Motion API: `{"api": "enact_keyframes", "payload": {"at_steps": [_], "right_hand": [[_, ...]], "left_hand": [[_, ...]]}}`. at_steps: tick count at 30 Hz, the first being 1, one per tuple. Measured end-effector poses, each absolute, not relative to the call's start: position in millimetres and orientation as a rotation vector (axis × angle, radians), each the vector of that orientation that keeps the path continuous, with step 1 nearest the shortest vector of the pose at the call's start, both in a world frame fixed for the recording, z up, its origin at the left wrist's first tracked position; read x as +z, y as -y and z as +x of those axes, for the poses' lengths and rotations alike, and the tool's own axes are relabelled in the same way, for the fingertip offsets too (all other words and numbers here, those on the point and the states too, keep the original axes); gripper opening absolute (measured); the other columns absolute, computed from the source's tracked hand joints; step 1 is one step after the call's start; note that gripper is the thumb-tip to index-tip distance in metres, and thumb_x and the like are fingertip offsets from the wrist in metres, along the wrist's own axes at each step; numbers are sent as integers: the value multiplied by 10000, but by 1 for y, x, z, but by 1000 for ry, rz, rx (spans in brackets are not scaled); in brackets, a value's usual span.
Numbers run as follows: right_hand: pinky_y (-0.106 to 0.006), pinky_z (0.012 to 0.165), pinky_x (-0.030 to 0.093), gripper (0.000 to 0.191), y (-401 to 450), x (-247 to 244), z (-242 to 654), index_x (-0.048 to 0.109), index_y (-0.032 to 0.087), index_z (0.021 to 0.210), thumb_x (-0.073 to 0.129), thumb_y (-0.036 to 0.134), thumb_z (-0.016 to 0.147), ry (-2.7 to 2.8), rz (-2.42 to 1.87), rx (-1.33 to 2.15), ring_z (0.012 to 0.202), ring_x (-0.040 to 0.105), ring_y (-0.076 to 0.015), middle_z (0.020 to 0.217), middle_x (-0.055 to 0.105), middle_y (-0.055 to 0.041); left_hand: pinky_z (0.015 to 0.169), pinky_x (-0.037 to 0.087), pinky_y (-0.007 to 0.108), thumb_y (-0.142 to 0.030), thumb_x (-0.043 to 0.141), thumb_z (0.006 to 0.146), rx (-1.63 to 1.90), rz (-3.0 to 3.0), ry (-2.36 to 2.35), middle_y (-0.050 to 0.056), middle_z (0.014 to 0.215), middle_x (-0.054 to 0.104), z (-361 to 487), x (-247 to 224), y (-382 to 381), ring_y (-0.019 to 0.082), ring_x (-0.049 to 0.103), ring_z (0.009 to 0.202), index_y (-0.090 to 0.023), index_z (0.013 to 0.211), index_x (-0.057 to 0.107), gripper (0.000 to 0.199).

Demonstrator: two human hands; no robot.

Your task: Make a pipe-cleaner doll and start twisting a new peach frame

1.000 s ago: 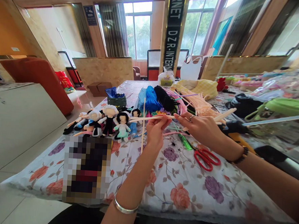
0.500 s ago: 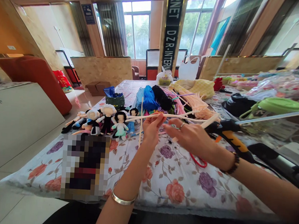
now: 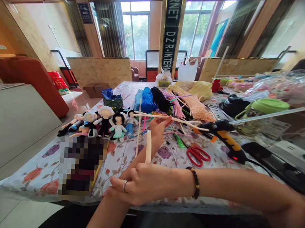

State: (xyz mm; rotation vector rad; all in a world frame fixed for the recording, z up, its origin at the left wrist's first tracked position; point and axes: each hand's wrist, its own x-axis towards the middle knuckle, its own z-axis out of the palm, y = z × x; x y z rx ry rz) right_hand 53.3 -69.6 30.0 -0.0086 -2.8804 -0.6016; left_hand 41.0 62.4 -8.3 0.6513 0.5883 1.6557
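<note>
The left hand [image 3: 161,126] pinches long cream pipe cleaners [image 3: 185,122]; the right hand [image 3: 148,184], fingers curled over the near left forearm [image 3: 111,211], grips an upright cream strip [image 3: 148,147].

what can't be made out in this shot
Head view, all:
dark object at near left: masked by pixelation
lower end of the thick pale strip: hidden by the right hand
leftmost dolls: partly covered by neighbours
things under the clear plastic: blurred
</note>
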Motion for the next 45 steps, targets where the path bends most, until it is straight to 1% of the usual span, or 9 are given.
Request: {"api": "enact_keyframes", "payload": {"at_steps": [5, 11, 18, 23, 26, 29, 34, 38, 45], "right_hand": [[-289, 437, 398, 350, 63, 18, 48, 505, 91, 1184, 302, 57, 901, 2776, 49, -704, 593, 600, -98, 1039, 632, -78], [-310, 481, 413, 202, 57, 26, 48, 493, 93, 1052, 349, 98, 911, 2898, 40, -619, 633, 627, -131, 894, 612, -53], [-295, 519, 395, 201, 28, 32, 56, 498, 100, 1070, 392, 93, 899, 2920, -125, -716, 703, 636, -150, 958, 626, -93], [-294, 523, 404, 424, 9, 36, 79, 418, 103, 1270, 506, 216, 870, 2892, -378, -802, 811, 646, -189, 1168, 596, -146], [-284, 501, 398, 589, 9, 35, 96, 358, 135, 1343, 583, 322, 831, 2838, -434, -807, 791, 642, -174, 1270, 546, -129], [-259, 486, 380, 468, 8, 32, 116, 428, 174, 1298, 543, 318, 868, 2692, -469, -819, 751, 639, -140, 1211, 599, -74], [-228, 507, 376, 203, -12, 26, 153, 608, 198, 1030, 508, 313, 896, 2258, -690, -872, 656, 625, -92, 1000, 683, -14], [-218, 514, 386, 144, -36, 20, 168, 629, 204, 979, 559, 260, 866, 2008, -848, -893, 671, 636, -92, 929, 697, 6], [-227, 589, 440, 212, -55, 2, 163, 630, 201, 1043, 571, 287, 859, 1927, -946, -860, 837, 656, -139, 1017, 692, -38]], "left_hand": [[752, 522, 322, -103, 795, 483, 1638, 666, -594, -34, 586, 610, 47, -8, -65, 98, 615, 593, -120, 604, 600, 230], [794, 517, 334, -93, 772, 526, 1625, 697, -575, -31, 609, 618, 46, -1, -58, 95, 609, 598, -137, 634, 613, 197], [836, 506, 329, -58, 706, 625, 1679, 638, -590, -28, 628, 617, 22, 9, -57, 104, 624, 643, -153, 627, 613, 133], [799, 523, 311, -40, 682, 655, 1706, 583, -632, -37, 613, 633, 10, -1, -63, 112, 637, 641, -176, 632, 625, 149], [783, 528, 300, -58, 709, 637, 1736, 570, -627, -40, 630, 636, 10, -4, -66, 111, 647, 647, -150, 655, 619, 130], [772, 524, 282, -29, 715, 620, 1750, 553, -623, -32, 619, 632, 7, -3, -67, 93, 639, 609, -124, 648, 595, 155], [766, 522, 263, 4, 694, 626, 1789, 520, -605, -25, 615, 640, -1, -4, -68, 85, 642, 615, -115, 656, 575, 171], [755, 523, 235, 17, 673, 637, 1827, 516, -579, -35, 605, 645, -6, -8, -69, 70, 641, 634, -119, 648, 578, 167], [727, 534, 251, -62, 781, 515, 1809, 639, -531, -11, 629, 679, -6, -1, -59, 109, 662, 664, -126, 625, 614, 210]]}}
